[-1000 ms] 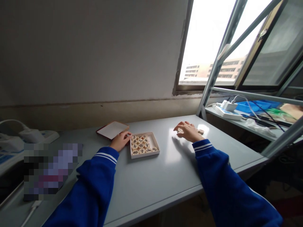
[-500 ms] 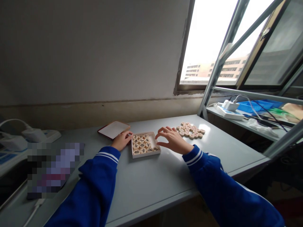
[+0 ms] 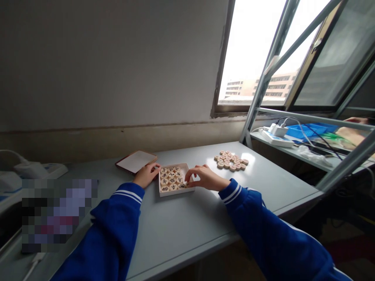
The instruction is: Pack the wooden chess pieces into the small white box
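Observation:
A shallow white box (image 3: 176,192) sits on the grey desk, with rows of round wooden Chinese chess pieces (image 3: 172,180) marked in dark characters. My left hand (image 3: 146,175) grips the box at its left wall, fingers curled against the rim. My right hand (image 3: 205,177) reaches over the right wall, thumb and fingers pinched on a Chinese chess piece (image 3: 188,184) in the near right corner; the fingers partly cover it. Behind my left hand lies the box lid (image 3: 136,161), pale inside up. Farther right, a loose cluster of Chinese chess pieces (image 3: 231,160) with reddish marks rests on the desk.
A pixelated flat object (image 3: 61,214) lies at the left, beside a power strip and plugs (image 3: 38,170). At the right, a metal frame (image 3: 258,93) borders a shelf with another power strip (image 3: 277,138) and a blue tray (image 3: 307,130). A wall stands behind the desk.
My right hand has moved down into the box's near right corner, its fingers closing on a piece there. My left hand stays at the box. The view has shifted slightly to the right.

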Tool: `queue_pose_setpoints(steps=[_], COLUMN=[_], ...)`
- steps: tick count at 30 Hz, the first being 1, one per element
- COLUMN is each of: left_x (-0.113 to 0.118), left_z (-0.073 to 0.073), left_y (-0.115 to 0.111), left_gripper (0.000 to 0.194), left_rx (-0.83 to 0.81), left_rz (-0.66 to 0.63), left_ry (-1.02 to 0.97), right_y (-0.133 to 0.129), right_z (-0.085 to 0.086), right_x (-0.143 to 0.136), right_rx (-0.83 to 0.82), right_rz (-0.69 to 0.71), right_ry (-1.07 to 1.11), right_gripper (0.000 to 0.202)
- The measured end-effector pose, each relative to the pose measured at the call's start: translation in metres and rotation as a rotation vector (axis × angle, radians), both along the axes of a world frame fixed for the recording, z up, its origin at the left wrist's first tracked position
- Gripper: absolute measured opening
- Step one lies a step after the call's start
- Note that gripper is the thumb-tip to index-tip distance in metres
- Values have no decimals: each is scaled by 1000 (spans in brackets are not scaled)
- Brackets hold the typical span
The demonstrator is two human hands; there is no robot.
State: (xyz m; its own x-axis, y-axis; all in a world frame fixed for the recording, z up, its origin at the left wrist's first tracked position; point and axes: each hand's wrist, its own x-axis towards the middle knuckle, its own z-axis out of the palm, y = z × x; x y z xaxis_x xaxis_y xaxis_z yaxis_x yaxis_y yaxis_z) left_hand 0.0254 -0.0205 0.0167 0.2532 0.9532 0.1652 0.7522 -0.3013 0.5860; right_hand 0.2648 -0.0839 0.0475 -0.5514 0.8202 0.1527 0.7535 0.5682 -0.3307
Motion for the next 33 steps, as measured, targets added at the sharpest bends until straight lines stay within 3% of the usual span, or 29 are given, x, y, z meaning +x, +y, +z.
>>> queue_pose_setpoints(steps=[6,11,14,17,20,24,26,29,31,33], left_x=[0,0,0,0,1,2,2,3,8,19], left_z=[1,-1,-3,-5,-6,-7,-8,-3,5,15], left_y=[-1,0,2,3,3,4,5,2,-7,-24], left_gripper=[40,42,41,40,40,40,39,38,39,39], left_rx=[-10,4,30,57,76,66,48,22,139,405], left_rz=[-2,-21,4,33,46,54,54,73,141,238], left_ry=[8,14,28,32,48,61,60,59,57,24], right_y=[2,3,0,-8,-18,-32,-36,-38,-36,-32], right_z=[0,2,10,11,-3,-26,-31,-32,-33,-33], right_x=[1,0,18,56,97,126,131,134,137,141], right_rx=[-23,-4,49,9,-2,291,361,313,295,316], right_rz=[15,-22,-55,-95,-239,-593,-626,-588,-597,-613], right_ry=[-41,75,304,413,285,70,-4,-91,-100,-107], right_gripper=[14,17,18,23,25,23,22,18,16,16])
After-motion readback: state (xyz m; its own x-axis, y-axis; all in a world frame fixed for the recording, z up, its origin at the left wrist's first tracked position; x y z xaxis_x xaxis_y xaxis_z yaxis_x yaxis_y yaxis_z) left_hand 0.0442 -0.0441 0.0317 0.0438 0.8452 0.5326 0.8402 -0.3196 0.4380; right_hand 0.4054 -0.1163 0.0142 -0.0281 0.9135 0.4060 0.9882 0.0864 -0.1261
